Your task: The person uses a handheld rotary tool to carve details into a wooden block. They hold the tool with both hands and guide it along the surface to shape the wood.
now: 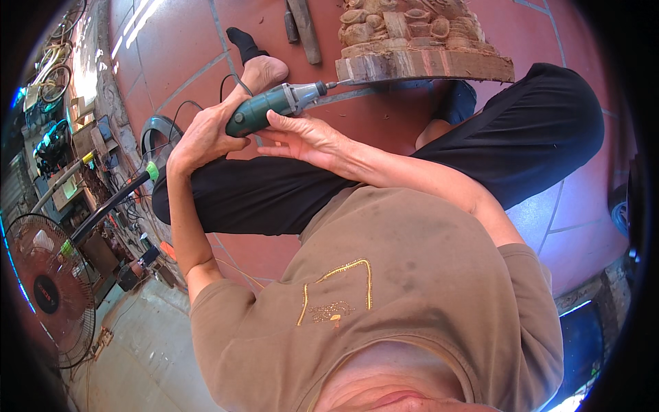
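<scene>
A green and grey rotary tool [257, 113] hangs in front of my legs, its thin bit [338, 84] pointing right. My left hand [206, 136] is closed around the rear of its green body. Just below the tool is my right hand [309, 141], its thumb touching the green casing and its other fingers stretched out and apart. The tip of the bit ends close to the left edge of a carved wooden piece [425, 65], which has rounded relief shapes above a thick flat base.
Two long dark tools [305, 31] lie on the red tiled floor [185, 41] beyond my foot. A standing fan [48, 295] is at the left, among cords and clutter. My crossed legs in black trousers [522, 130] flank the work area. A thin cord [182, 110] runs near my left hand.
</scene>
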The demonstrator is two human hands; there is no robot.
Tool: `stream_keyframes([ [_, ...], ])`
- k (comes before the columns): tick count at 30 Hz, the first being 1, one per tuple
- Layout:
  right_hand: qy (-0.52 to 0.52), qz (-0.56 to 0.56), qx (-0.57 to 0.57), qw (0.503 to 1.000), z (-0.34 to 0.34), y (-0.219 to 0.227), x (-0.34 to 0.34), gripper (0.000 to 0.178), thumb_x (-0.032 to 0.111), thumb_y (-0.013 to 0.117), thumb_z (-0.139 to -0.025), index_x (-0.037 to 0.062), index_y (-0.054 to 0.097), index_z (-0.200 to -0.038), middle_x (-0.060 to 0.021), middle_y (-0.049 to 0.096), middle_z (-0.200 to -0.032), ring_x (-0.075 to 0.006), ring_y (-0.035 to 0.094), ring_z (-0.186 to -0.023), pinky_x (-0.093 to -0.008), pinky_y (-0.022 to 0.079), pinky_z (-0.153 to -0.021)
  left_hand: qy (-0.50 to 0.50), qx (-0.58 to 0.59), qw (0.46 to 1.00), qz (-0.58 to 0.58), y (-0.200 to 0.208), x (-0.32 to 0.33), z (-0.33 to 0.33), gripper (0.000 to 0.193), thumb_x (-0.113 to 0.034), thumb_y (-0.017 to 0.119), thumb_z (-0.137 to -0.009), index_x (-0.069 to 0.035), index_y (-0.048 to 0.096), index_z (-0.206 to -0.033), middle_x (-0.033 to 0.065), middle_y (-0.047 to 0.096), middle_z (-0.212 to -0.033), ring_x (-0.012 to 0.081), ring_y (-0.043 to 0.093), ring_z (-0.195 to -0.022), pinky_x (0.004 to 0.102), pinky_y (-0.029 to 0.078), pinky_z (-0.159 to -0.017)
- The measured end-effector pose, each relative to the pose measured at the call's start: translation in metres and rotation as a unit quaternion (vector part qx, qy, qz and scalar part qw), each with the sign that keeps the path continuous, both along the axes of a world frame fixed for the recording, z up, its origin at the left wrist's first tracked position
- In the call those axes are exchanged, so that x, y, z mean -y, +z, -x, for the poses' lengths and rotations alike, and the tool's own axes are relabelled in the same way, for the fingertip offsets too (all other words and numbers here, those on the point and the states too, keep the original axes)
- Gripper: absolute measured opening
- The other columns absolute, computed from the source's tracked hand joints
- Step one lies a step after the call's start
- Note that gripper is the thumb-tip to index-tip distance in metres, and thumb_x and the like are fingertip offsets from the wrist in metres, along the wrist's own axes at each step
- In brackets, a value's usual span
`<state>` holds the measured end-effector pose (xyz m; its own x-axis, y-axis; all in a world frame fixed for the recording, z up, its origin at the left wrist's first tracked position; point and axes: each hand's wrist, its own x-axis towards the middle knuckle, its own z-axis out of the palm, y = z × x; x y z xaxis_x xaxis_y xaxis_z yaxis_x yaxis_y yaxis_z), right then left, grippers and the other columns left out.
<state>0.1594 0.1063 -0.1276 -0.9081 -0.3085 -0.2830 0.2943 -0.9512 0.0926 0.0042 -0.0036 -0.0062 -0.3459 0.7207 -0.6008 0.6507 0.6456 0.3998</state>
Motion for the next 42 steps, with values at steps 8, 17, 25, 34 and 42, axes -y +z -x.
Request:
stream_keyframes([
  [8, -0.005, -0.001, 0.002, 1.000, 0.003, 0.000, -0.001, 0.052, 0.023, 0.074, -0.088, 0.0037, 0.050, -0.130, -0.0130, 0.055, -0.130, -0.0263, 0.050, -0.129, -0.0498, 0.046, -0.108, 0.002, -0.005, 1.000, -0.002, -0.001, 0.001, 0.001, 0.059, -0.011, 0.075, -0.066, -0.005, 0.053, -0.121, 0.0202, 0.063, -0.088, 0.0387, 0.063, -0.084, 0.0429, 0.047, -0.076],
  [17, -0.001, 0.029, 0.007, 1.000, 0.010, -0.009, 0.000, 0.057, 0.016, 0.078, -0.085, 0.0111, 0.046, -0.132, -0.0096, 0.056, -0.129, -0.0289, 0.050, -0.129, -0.0557, 0.044, -0.106, -0.007, -0.007, 1.000, -0.021, -0.001, -0.001, 0.002, 0.056, -0.011, 0.074, -0.069, -0.005, 0.053, -0.120, 0.0205, 0.064, -0.089, 0.0402, 0.063, -0.086, 0.0438, 0.047, -0.077],
  [25, -0.002, 0.022, 0.007, 1.000, 0.014, -0.010, -0.002, 0.059, 0.016, 0.078, -0.085, 0.0114, 0.045, -0.133, -0.0104, 0.054, -0.130, -0.0293, 0.049, -0.129, -0.0551, 0.045, -0.106, -0.009, -0.014, 0.999, -0.027, -0.002, -0.004, 0.003, 0.054, -0.011, 0.072, -0.070, -0.005, 0.053, -0.120, 0.0210, 0.063, -0.087, 0.0406, 0.063, -0.083, 0.0437, 0.047, -0.076],
  [34, -0.010, -0.010, -0.009, 1.000, 0.017, -0.007, -0.007, 0.059, 0.020, 0.078, -0.085, 0.0113, 0.045, -0.134, -0.0105, 0.055, -0.131, -0.0286, 0.050, -0.129, -0.0547, 0.045, -0.106, 0.006, -0.004, 1.000, -0.018, -0.001, -0.007, 0.005, 0.054, -0.015, 0.071, -0.067, -0.006, 0.050, -0.116, 0.0206, 0.061, -0.086, 0.0426, 0.061, -0.081, 0.0457, 0.046, -0.072],
  [42, -0.016, -0.015, -0.006, 1.000, 0.019, -0.007, -0.008, 0.056, 0.020, 0.078, -0.085, 0.0101, 0.048, -0.131, -0.0105, 0.057, -0.128, -0.0281, 0.052, -0.126, -0.0537, 0.046, -0.105, 0.010, -0.003, 1.000, -0.023, -0.002, -0.008, 0.006, 0.054, -0.015, 0.072, -0.067, -0.006, 0.051, -0.117, 0.0209, 0.062, -0.087, 0.0426, 0.061, -0.082, 0.0455, 0.047, -0.073],
])
